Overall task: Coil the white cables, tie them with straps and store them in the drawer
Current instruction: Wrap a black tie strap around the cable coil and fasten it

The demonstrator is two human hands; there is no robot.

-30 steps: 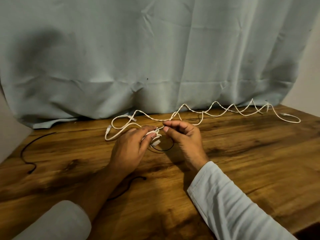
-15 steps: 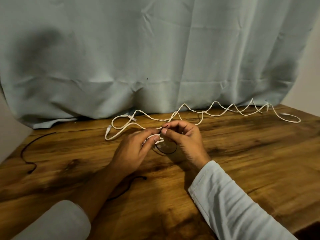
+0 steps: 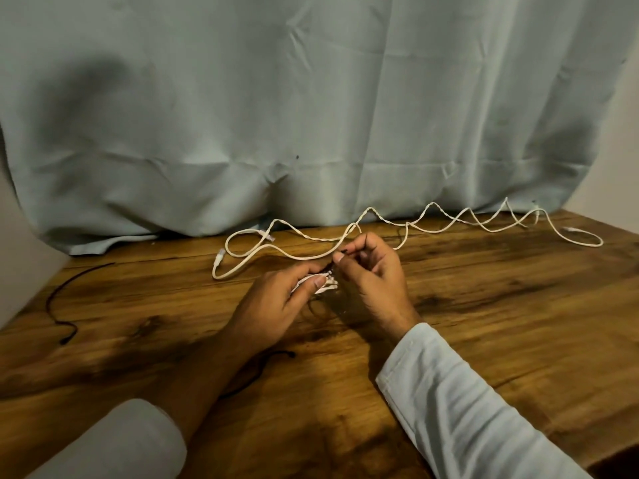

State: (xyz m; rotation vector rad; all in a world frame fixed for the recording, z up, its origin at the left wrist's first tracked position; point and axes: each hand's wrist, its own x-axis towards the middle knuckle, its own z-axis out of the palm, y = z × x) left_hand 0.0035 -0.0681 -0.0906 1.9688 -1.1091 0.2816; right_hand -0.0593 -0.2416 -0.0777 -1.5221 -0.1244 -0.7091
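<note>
Trouble could start at the small white bundle (image 3: 325, 283), which sits low over the middle of the wooden surface (image 3: 501, 323), pinched between the thumb and fingers of the left hand (image 3: 273, 305). The right hand (image 3: 373, 285) is close beside it, and its fingertips pinch the end of a thin black strap (image 3: 334, 262) just above the bundle. So the hands are together, and each one is clamped on something. I think the strap is being tied round the loops. If the left hand lets go a little, the loops could spring open and the coil would have to be made again. The strap is thin and dark, so it could slip out of the fingertips, or go round only some loops and leave one hanging out. If it ends up too loose, the bundle could fall apart on the way to the drawer, which is not in sight. Behind the hands, long white cables (image 3: 415, 226) lie in wavy lines near the blue-grey cloth (image 3: 311, 115). One bend comes right up to the right hand, and a finger could catch it and drag it into the knot. A spare strap (image 3: 57, 305) lies far to the left, and another strap (image 3: 276, 354) lies partly under the left arm, which could sweep it off.
</note>
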